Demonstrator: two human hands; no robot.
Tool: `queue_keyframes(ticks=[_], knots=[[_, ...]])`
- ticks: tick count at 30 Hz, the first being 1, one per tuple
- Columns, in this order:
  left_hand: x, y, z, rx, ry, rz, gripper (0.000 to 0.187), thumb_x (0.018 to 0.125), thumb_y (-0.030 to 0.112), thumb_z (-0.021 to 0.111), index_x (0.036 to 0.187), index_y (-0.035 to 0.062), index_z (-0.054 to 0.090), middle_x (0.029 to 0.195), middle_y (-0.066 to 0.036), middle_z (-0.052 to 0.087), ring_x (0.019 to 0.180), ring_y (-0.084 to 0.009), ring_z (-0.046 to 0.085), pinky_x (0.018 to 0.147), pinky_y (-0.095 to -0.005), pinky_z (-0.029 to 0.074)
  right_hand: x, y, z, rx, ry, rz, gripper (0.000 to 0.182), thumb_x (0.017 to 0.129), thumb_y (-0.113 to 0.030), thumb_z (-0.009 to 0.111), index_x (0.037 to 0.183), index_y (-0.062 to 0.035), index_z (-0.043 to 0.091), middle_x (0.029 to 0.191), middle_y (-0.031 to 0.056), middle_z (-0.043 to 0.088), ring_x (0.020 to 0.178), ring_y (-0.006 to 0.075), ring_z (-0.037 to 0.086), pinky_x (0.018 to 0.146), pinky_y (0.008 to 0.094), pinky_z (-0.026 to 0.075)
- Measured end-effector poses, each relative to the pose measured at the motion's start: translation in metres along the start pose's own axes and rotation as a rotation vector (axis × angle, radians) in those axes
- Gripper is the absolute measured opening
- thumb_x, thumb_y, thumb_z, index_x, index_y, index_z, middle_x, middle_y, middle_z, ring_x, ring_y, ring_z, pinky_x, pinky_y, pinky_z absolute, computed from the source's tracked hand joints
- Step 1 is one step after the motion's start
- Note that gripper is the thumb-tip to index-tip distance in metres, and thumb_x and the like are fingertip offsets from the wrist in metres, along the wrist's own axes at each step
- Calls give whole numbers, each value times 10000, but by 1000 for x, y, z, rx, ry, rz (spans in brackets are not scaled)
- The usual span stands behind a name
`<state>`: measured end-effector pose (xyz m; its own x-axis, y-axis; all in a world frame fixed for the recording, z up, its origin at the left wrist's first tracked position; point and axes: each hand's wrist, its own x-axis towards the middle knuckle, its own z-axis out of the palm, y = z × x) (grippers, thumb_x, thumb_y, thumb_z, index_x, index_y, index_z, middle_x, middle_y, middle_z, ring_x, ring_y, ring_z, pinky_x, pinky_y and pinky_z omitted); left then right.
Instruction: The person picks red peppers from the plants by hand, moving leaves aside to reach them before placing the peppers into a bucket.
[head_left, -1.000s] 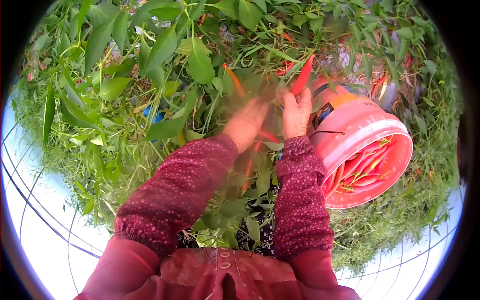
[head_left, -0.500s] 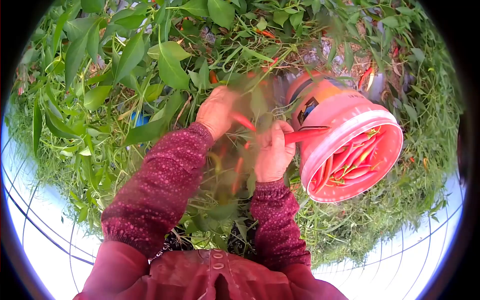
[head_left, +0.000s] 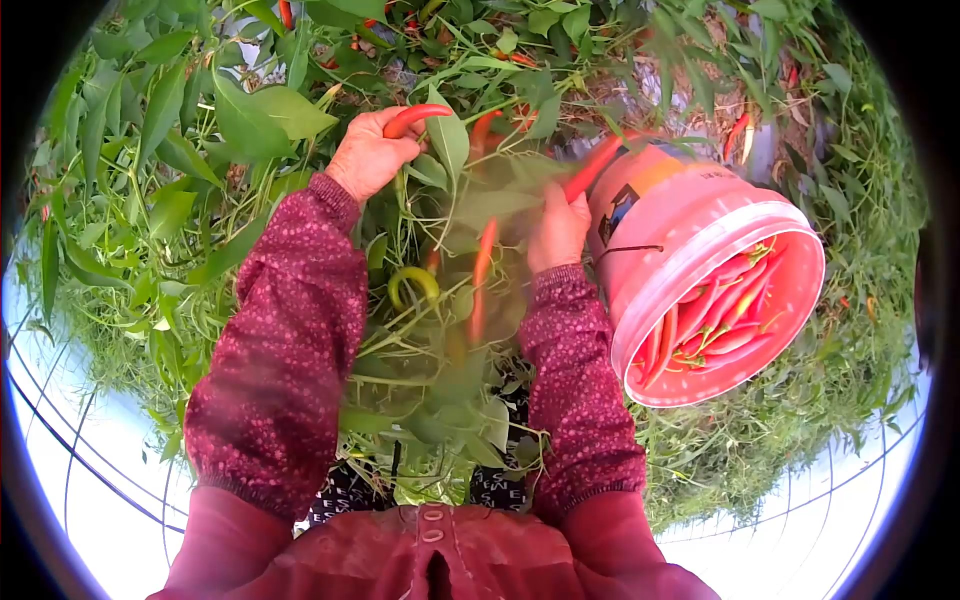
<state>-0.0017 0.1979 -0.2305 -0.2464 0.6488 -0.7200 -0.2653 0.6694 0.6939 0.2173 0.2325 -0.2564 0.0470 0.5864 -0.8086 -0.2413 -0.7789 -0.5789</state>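
My left hand (head_left: 372, 155) is closed around a curved red chili pepper (head_left: 415, 118), whose tip points right, among the leaves. Closer to the bucket, my right hand (head_left: 560, 228) grips another red chili pepper (head_left: 597, 165) that slants up and right. The pink bucket (head_left: 668, 212) lies tilted beside my right hand, its mouth turned toward the lower right. Several red peppers (head_left: 728, 315) rest inside it. Between my forearms hang a long, blurred red pepper (head_left: 482, 280) and a curled yellow-green pepper (head_left: 413, 285) on the plant.
Leafy pepper plants (head_left: 180, 190) surround both hands. A thin wire handle (head_left: 630, 248) crosses the bucket's side. More red peppers (head_left: 736, 135) show among the plants behind the bucket. Stems and leaves reach down toward my patterned trousers (head_left: 497, 488).
My left hand has moved up and left, away from my right hand, with a red pepper in it. My right hand has shifted slightly up and right, and its pepper now points upward.
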Motion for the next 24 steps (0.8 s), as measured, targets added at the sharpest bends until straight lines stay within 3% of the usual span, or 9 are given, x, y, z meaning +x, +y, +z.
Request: queue_keyframes(ticks=[1, 3, 6, 9, 10, 17, 19, 20, 24], knots=[[2, 2, -2, 6, -4, 1, 238, 695, -68, 518, 896, 24, 606, 807, -2, 574, 771, -116, 536, 761, -259, 439, 12, 8, 8, 84, -31, 2, 121, 805, -13, 545, 921, -36, 567, 829, 46, 606, 696, 116, 558, 619, 227, 445], [7, 4, -8, 39, -16, -4, 200, 688, -52, 520, 852, 28, 603, 798, 6, 563, 780, -108, 531, 769, -260, 429, 51, 60, 0, -54, -266, -163, 135, 807, -5, 528, 931, -34, 572, 849, 51, 606, 726, 136, 561, 650, 251, 454], [14, 5, -16, 114, 17, -31, 202, 681, -43, 519, 846, 31, 609, 792, -6, 586, 769, -109, 534, 762, -259, 429, 38, 71, 21, -205, -193, -297, 160, 815, 3, 506, 959, -26, 572, 852, 52, 604, 760, 152, 568, 683, 271, 464], [24, 7, -21, 175, 34, -35, 210, 679, -34, 518, 857, 24, 613, 786, -28, 611, 756, -120, 548, 752, -264, 438, 43, 63, 31, 136, 118, 180, 131, 834, -4, 500, 951, -13, 557, 882, 75, 595, 771, 172, 562, 703, 302, 467], [26, 8, -23, 162, 49, -33, 207, 681, -26, 519, 859, 20, 613, 783, -33, 613, 752, -123, 553, 751, -265, 440, 45, 60, 31, 82, 147, 225, 144, 837, -8, 504, 974, -13, 547, 903, 80, 584, 766, 180, 558, 701, 311, 467], [40, 22, -26, 228, 71, -27, 155, 708, -2, 525, 832, 15, 617, 762, -44, 614, 721, -125, 560, 715, -270, 451, 49, 85, 36, -33, 92, 125, 202, 832, 4, 499, 1030, -8, 530, 914, 66, 579, 812, 164, 555, 716, 290, 458], [46, 16, -30, 227, 14, -16, 147, 720, -16, 514, 819, 19, 617, 755, -40, 610, 706, -121, 560, 704, -261, 452, 62, 105, 33, 224, -75, 365, 200, 834, 1, 491, 1032, -2, 522, 928, 60, 578, 819, 162, 550, 723, 295, 454], [45, 17, -28, 247, 34, -16, 152, 724, -25, 509, 819, 24, 617, 752, -37, 607, 694, -121, 558, 700, -257, 451, 76, 132, 28, 209, -177, 345, 258, 886, -312, 435, 947, -107, 579, 812, 32, 569, 725, 188, 558, 685, 320, 464], [40, 19, -25, 221, 63, -14, 155, 723, -24, 510, 828, 22, 615, 756, -34, 605, 693, -120, 553, 704, -260, 453, 85, 126, 55, 265, -82, 360, 199, 837, -214, 520, 953, -56, 554, 830, 52, 577, 717, 186, 550, 672, 314, 463]])
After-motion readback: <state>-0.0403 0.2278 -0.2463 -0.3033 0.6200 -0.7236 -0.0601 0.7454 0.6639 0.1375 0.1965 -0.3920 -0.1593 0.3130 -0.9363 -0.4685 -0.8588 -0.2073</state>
